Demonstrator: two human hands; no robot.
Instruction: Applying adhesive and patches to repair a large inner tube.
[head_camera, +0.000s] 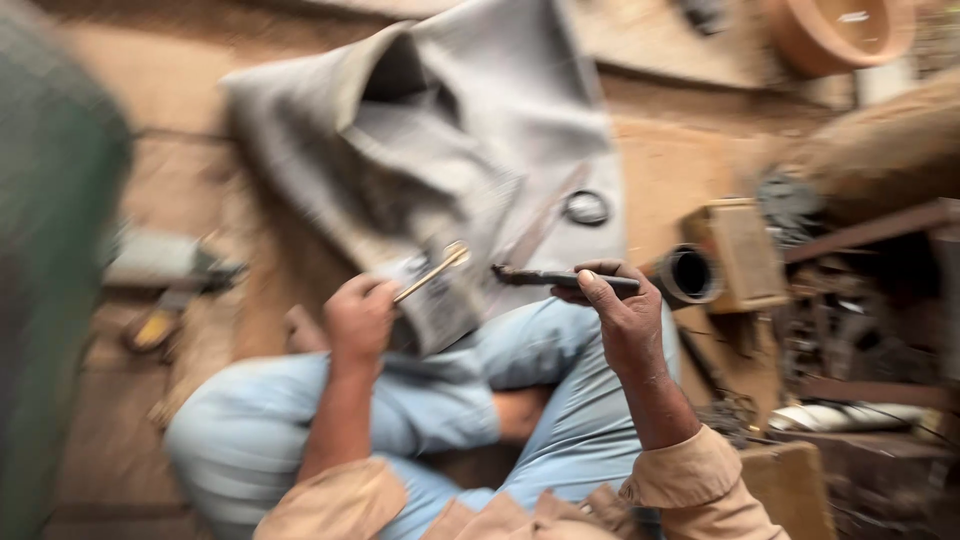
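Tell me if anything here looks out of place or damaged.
Nothing clearly damaged; the picture is motion-blurred. The grey sheet lies crumpled and folded across the floor, and the parts beside the dark pipe sit in a jumble.

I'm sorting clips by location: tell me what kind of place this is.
Probably a small floor-level workshop: metal parts and scrap piled at right, a short pipe nearby, and a grey sheet spread on the dusty floor.

The scene is blurred. A dusty brown floor (180, 180) of earth or worn boards fills the view under soft, even light. A terracotta bowl (840, 30) sits at its top right corner. Along the right edge stands a cluttered dark rack (870, 300) with a wooden box (740, 255).
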